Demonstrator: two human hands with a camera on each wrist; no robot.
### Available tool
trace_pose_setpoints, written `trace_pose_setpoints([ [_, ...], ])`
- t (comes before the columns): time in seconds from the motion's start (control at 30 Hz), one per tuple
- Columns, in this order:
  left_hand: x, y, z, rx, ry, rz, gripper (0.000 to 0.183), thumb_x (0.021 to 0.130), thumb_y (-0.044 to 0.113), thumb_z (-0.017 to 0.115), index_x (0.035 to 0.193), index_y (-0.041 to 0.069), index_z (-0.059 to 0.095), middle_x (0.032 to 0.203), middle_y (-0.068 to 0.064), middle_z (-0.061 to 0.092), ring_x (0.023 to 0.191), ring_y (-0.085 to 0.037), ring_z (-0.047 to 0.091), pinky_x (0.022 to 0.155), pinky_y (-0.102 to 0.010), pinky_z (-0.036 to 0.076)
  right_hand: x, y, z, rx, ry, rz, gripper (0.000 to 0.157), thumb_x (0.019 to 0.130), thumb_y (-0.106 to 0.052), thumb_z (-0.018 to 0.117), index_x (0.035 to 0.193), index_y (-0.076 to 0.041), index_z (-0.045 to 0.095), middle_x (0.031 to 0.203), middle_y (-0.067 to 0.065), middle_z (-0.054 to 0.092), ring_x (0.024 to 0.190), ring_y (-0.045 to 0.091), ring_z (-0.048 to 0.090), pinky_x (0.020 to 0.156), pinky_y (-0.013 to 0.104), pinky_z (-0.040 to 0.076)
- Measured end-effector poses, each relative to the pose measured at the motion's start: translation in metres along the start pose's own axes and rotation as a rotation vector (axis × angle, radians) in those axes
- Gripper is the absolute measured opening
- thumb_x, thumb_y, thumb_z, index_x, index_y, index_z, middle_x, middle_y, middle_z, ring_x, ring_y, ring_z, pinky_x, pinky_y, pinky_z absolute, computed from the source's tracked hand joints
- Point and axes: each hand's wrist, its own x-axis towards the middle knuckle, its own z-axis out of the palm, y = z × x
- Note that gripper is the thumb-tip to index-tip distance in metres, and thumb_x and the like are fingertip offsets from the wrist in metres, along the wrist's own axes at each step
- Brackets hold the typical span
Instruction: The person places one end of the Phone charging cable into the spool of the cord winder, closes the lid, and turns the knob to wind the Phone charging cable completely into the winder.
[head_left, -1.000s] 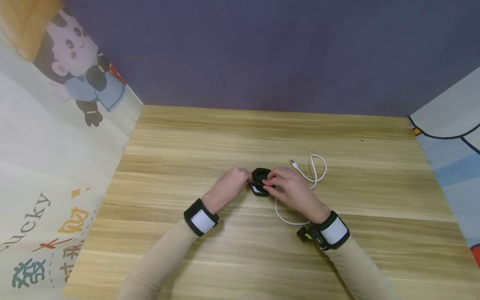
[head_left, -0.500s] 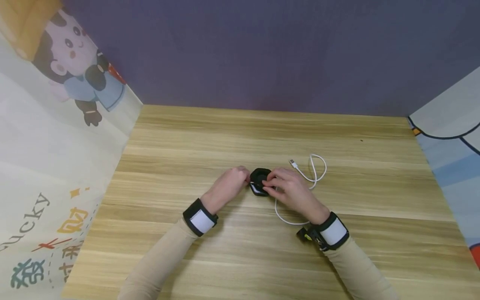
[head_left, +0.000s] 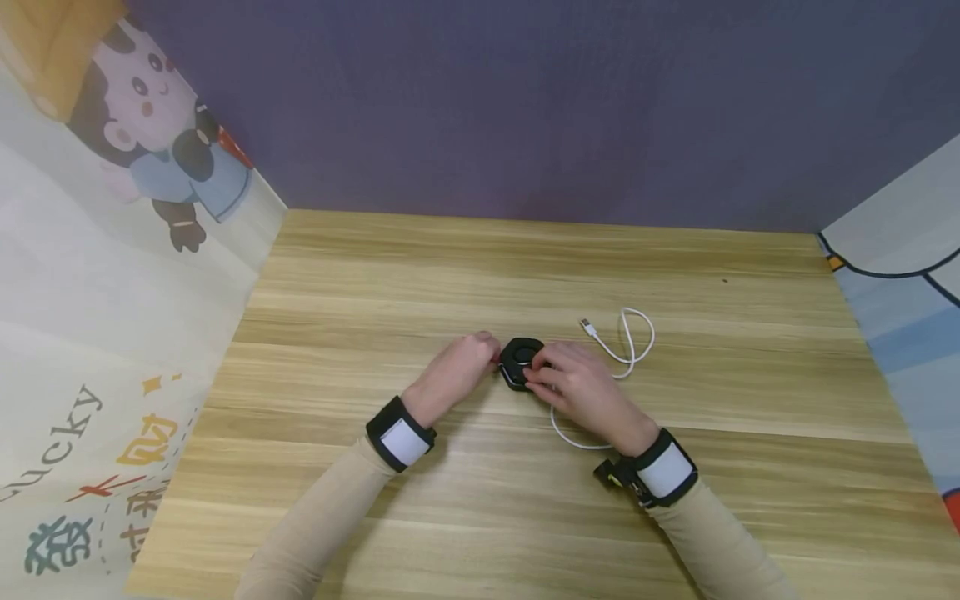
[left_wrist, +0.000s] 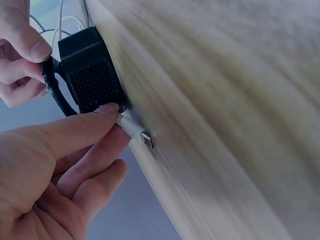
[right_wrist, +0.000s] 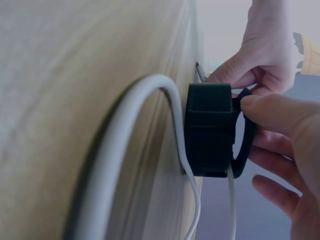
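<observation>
A black six-sided case (head_left: 517, 373) with textured walls sits on the table between the two hands. Its black ring-shaped lid (right_wrist: 245, 145) is pinched by my right hand (head_left: 588, 390), thumb on top and fingers beneath; a gap still shows under it in both wrist views. At the case's left side, my left hand (head_left: 457, 367) pinches the white USB-C plug (left_wrist: 136, 131) between thumb and index finger, its metal tip pointing away from the case. White cable (right_wrist: 172, 100) leaves the case on the right. Whatever lies inside the case is hidden.
The cable's USB-A end (head_left: 588, 327) lies on the wooden table (head_left: 420, 275) behind the right hand, beside a loop of cable (head_left: 651, 333). A dark blue panel (head_left: 480, 108) rises at the far edge. Printed cloth (head_left: 150, 308) hangs at the left.
My right hand has brought the ring-shaped lid down over the case, covering the white that showed inside. The left hand stays almost where it was.
</observation>
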Motion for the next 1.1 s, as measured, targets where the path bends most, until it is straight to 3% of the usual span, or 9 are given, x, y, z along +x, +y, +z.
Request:
trace_pose_setpoints([
  [0.3, -0.0006, 0.0014, -0.0007, 0.01, -0.006, 0.009, 0.007, 0.084, 0.012, 0.068, 0.086, 0.005, 0.069, 0.085, -0.006, 0.066, 0.074, -0.013, 0.062, 0.063, -0.021, 0.054, -0.0007, -0.0029, 0.0003, -0.006, -0.017, -0.002, 0.01, 0.082, -0.021, 0.07, 0.079, -0.011, 0.073, 0.09, -0.002, 0.059, 0.089, 0.017, 0.056, 0.081, 0.038, 0.049],
  [0.93, -0.0008, 0.0038, -0.0007, 0.05, -0.013, 0.003, 0.008, 0.086, 0.01, 0.065, 0.088, 0.004, 0.07, 0.084, -0.007, 0.065, 0.072, -0.014, 0.062, 0.06, -0.021, 0.054, -0.0009, -0.0093, 0.0017, -0.142, -0.082, -0.03, 0.013, 0.085, -0.021, 0.067, 0.083, -0.009, 0.073, 0.093, 0.002, 0.059, 0.093, 0.02, 0.055, 0.086, 0.039, 0.049],
  [1.1, -0.0001, 0.004, -0.001, 0.05, -0.012, 0.003, 0.008, 0.087, 0.009, 0.064, 0.088, 0.003, 0.07, 0.084, -0.007, 0.064, 0.072, -0.014, 0.062, 0.06, -0.022, 0.054, -0.0011, -0.0095, 0.0022, -0.092, -0.053, 0.007, 0.012, 0.083, -0.021, 0.069, 0.08, -0.01, 0.073, 0.092, 0.003, 0.058, 0.09, 0.02, 0.055, 0.083, 0.039, 0.05],
])
